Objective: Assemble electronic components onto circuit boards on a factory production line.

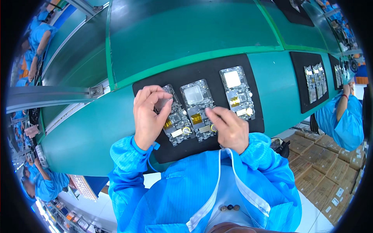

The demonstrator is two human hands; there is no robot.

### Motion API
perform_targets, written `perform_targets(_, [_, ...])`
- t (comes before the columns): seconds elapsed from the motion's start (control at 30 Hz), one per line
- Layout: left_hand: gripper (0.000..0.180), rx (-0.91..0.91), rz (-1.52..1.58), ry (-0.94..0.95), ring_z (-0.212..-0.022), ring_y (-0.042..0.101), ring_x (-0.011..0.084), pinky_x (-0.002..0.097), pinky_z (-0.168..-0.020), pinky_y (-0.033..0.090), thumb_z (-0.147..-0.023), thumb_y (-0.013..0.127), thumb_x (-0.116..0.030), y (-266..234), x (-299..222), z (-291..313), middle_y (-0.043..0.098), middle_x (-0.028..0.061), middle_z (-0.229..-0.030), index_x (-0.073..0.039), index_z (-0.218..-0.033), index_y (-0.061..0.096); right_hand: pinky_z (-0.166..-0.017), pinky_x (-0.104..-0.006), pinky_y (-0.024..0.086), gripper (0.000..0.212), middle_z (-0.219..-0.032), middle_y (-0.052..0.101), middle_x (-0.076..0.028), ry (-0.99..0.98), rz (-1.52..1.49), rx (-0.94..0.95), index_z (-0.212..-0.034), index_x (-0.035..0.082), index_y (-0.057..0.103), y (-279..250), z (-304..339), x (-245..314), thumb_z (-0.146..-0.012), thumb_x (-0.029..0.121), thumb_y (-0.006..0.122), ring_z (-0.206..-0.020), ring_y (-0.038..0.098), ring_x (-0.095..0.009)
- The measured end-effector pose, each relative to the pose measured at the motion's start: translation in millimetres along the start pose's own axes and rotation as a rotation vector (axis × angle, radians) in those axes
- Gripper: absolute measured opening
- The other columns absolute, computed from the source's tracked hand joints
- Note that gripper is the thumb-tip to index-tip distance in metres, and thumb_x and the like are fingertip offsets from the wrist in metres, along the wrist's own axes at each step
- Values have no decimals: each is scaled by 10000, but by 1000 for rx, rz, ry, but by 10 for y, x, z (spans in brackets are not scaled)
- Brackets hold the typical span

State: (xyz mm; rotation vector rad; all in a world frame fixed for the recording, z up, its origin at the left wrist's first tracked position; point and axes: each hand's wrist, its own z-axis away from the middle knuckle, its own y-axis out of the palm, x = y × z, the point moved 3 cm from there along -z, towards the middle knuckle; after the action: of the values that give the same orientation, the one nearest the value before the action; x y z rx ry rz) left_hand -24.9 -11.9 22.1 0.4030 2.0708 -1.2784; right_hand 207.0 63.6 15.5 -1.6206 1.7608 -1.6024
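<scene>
Three dark circuit boards lie side by side on a black mat (256, 116). My left hand (147, 114) is over the upper part of the left board (176, 120), its thumb and index fingertips brought together. Whatever is between them, if anything, is too small to make out. My right hand (233, 130) is at the lower right of the middle board (194, 95), partly covering it, with thumb and fingers drawn together; their grip is hidden. The right board (237, 91) carries a bright white square, and no hand touches it. Round yellowish parts show near the boards' lower ends.
Under the mat runs a green work surface (89, 143), with a raised green edge behind it. A metal bar (50, 95) juts in from the left. More boards (315, 81) lie on another mat to the right, near a co-worker in blue (338, 120). Cardboard boxes (322, 159) are stacked lower right.
</scene>
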Motion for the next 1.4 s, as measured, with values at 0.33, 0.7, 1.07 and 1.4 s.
perform_targets(0.33, [213,18,-90,10,-1007,597,265,408,-883,434,-723,858,-71,70,116,230,646,36,-1060,-91,-906,751,-626,-312,571,494,-1278,654,-80,-151,3,101,-1285,25,694,332,-222,286,-792,39,675,-808,641,-200])
perform_targets(0.7, [169,27,-65,12,-1022,602,248,391,-899,413,-744,863,-91,112,168,223,663,22,-1054,-99,-885,770,-643,-336,581,495,-1152,616,-79,-20,101,101,-1276,22,700,350,-333,301,-781,5,689,-858,668,-224])
perform_targets(1.07, [139,24,-65,20,-1031,603,249,407,-945,396,-743,836,-95,130,181,222,664,14,-1055,-108,-851,748,-635,-351,582,501,-1132,610,-76,3,90,96,-1264,31,715,364,-351,297,-765,-12,695,-857,675,-228])
perform_targets(1.4, [129,38,-53,1,-1021,599,242,401,-945,392,-737,835,-102,140,189,233,659,5,-1047,-111,-837,754,-660,-363,588,506,-1124,607,-85,12,53,90,-1261,27,716,370,-336,274,-759,-30,694,-877,685,-240])
